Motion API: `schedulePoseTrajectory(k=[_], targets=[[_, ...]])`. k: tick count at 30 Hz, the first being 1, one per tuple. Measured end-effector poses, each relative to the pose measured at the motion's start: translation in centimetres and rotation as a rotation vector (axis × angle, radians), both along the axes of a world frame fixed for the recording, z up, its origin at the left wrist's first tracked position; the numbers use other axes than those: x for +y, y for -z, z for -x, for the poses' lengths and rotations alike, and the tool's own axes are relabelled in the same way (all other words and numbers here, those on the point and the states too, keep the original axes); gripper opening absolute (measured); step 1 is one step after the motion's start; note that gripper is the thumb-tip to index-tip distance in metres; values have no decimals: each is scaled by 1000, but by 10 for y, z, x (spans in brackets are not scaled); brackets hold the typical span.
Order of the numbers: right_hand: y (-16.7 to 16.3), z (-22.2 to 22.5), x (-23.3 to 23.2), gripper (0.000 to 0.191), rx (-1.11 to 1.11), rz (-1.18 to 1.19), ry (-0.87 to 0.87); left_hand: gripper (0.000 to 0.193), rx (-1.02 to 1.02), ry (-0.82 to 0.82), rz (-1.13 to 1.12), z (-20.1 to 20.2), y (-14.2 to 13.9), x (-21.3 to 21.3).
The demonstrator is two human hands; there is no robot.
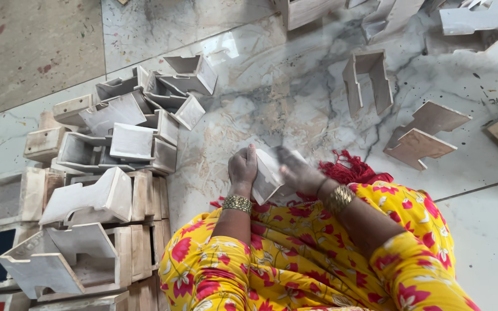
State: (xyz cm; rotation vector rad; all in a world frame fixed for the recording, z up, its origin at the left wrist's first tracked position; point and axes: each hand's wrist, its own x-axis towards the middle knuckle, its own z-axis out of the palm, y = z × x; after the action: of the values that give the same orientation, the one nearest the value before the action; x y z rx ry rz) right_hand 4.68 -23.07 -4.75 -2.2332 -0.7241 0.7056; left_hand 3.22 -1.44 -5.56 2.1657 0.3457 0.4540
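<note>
The floor (295, 98) is white marble veined grey, with black specks near its right edge. The stacked pieces (105, 173) by its left edge are whitish over pale wood. The dress (295, 259) is yellow with red flowers, the fringe (350, 170) red, the bangles (237, 203) gold

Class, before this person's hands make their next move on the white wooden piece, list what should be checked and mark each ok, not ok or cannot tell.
1. Left hand grips the white wooden piece: ok, fingers wrap its left edge.
2. Right hand on the piece: cannot tell, it is blurred.
3. Piece clear of the marble floor: ok, held above the lap.
4. Stack of white pieces at the left stable: cannot tell, they lie loosely piled.
5. Red fringe clear of the hands: ok, it lies beside the right wrist.
</note>
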Motion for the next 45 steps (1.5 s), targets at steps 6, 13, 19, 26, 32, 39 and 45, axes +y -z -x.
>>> schedulePoseTrajectory(k=[6, 13, 19, 26, 32, 39, 45], targets=[[24, -8, -1, 79, -273, -167, -146, 49, -8, 32, 84, 0, 15, 2], [25, -13, 2, 77, -522, 696, -367, 47, -43, 23, 36, -4, 25, 8], [21, 7, 4, 87, -339, -105, -188, 47, 10, 56, 117, 0, 18, 8], [27, -27, -2, 111, -468, 924, -499, 47, -2, 31, -7, -5, 14, -1], [23, 4, 3, 87, -242, -120, -134, 49, 40, 57, 147, 0, 2, 4], [29, -3, 4, 71, -440, 230, -241, 49, -86, 103, 42, -2, 13, 4], [26, -11, 6, 44, -553, 447, -329, 48, -130, 147, -8, 0, 8, 6]])
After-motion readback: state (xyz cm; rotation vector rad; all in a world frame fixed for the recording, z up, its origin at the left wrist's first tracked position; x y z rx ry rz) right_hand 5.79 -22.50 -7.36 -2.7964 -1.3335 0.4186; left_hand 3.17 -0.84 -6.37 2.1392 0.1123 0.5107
